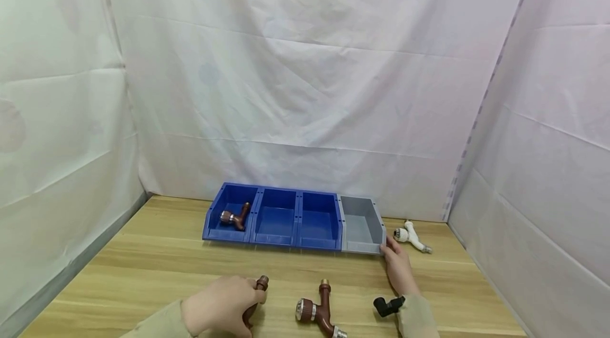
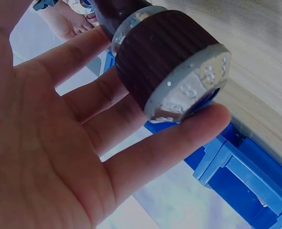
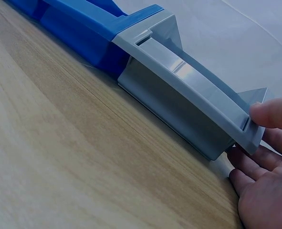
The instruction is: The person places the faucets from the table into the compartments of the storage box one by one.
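Note:
My left hand [image 1: 221, 303] grips a brown tap [image 1: 261, 283] at the table's front; the palm and fingers hide most of it in the head view. In the left wrist view the tap's ribbed knob [image 2: 155, 57] with a silvery cap lies against the fingers. At the row's right end, my right hand [image 1: 399, 269] holds the front corner of a grey bin [image 1: 363, 247]. The right wrist view puts the thumb on the bin's lip, with fingers below it. A second brown tap [image 1: 324, 309] lies between the hands.
Three blue bins [image 1: 274, 240] adjoin the grey one; the leftmost holds a brown tap [image 1: 240, 219]. Right of the row lies a white tap [image 1: 412, 237]. A black elbow-shaped piece [image 1: 388, 306] is beside the right sleeve. White sheets [image 1: 305, 89] enclose the wooden table [image 1: 157, 253].

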`<state>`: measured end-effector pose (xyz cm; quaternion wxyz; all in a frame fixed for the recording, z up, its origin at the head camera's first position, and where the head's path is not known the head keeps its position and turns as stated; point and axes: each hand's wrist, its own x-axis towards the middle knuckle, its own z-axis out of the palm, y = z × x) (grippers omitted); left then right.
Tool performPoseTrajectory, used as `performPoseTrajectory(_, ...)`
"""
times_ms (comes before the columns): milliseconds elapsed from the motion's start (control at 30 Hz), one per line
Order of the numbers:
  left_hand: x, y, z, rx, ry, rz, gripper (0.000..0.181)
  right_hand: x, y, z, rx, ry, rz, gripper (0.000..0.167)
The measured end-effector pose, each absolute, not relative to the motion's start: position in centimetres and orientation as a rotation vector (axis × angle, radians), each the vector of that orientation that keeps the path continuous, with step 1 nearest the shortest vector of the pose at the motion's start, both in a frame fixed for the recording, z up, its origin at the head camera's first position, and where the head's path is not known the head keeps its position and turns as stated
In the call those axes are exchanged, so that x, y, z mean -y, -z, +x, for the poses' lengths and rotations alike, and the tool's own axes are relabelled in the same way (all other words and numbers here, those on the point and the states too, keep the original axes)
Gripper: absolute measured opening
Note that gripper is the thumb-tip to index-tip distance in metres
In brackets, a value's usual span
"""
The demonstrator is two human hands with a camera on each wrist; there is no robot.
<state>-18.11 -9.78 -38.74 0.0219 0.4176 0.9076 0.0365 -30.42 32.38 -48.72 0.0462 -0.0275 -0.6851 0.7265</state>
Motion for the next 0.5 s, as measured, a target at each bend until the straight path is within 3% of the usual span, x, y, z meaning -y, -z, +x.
performPoseTrajectory(500,9.84,38.82,-18.38,-2.782,-0.156,1.394,0.034,-32.32,48.60,-30.31,2.106,-2.203,-0.088,0.057)
